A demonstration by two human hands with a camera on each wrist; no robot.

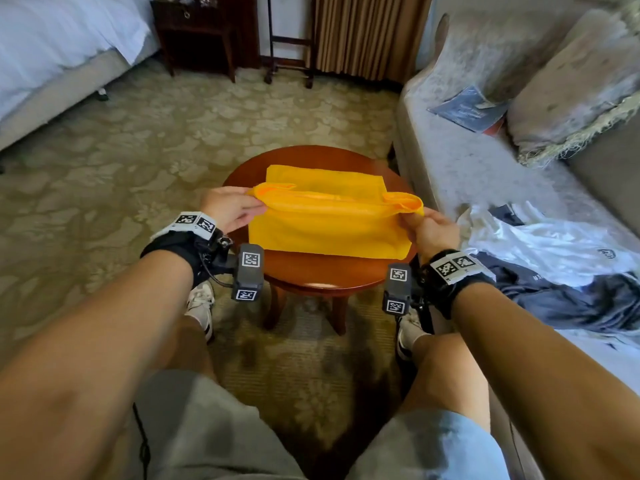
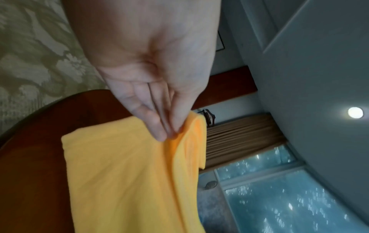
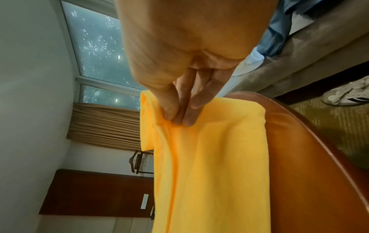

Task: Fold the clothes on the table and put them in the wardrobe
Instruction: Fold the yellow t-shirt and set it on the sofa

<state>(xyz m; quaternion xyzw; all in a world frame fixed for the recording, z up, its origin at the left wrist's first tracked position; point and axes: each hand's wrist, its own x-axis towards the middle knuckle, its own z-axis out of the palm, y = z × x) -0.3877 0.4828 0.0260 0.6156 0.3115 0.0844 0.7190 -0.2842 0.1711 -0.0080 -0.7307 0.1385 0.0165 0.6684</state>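
A yellow garment [image 1: 329, 223] lies partly folded on the round wooden table [image 1: 311, 275]. My left hand [image 1: 230, 211] pinches its left end and my right hand [image 1: 427, 226] pinches its right end. Between them a raised fold is stretched taut above the flat layer. The left wrist view has my fingers [image 2: 159, 124] closed on a yellow fabric [image 2: 129, 173] edge over the table [image 2: 36, 157]. In the right wrist view my fingertips [image 3: 179, 116] pinch the cloth [image 3: 209, 157] near its corner, with the table [image 3: 299, 173] beneath.
A sofa [image 1: 485, 161] stands right of the table, holding white and dark blue clothes [image 1: 561, 265], a blue booklet [image 1: 467, 109] and a cushion [image 1: 571, 88]. A bed [image 1: 52, 53] is at far left, dark furniture [image 1: 197, 32] and curtains [image 1: 363, 32] behind. Patterned carpet [image 1: 138, 150] surrounds the table.
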